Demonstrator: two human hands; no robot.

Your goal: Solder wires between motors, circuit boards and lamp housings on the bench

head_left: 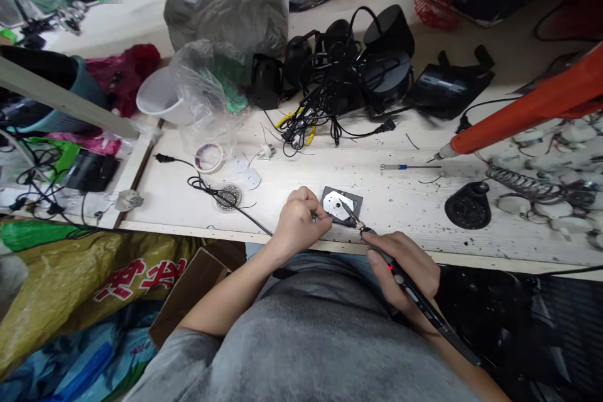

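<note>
My right hand [404, 267] is wrapped round a slim black soldering iron [414, 294] with a small red light; its tip rests on a silvery plate [335, 206] lying on a small dark square pad [354, 202] at the bench's near edge. My left hand [301, 221] is closed in a pinch just left of that pad, holding something thin against the plate that I cannot make out. A thin black wire [245, 213] runs from the left hand toward a round LED board [228, 196].
The white workbench [405, 201] carries a heap of black lamp housings and cables [348, 69], a small screwdriver [405, 167], a coiled iron stand [522, 185], a roll of tape [209, 157], a white bowl [157, 95], plastic bags and an orange tool [532, 108] at right.
</note>
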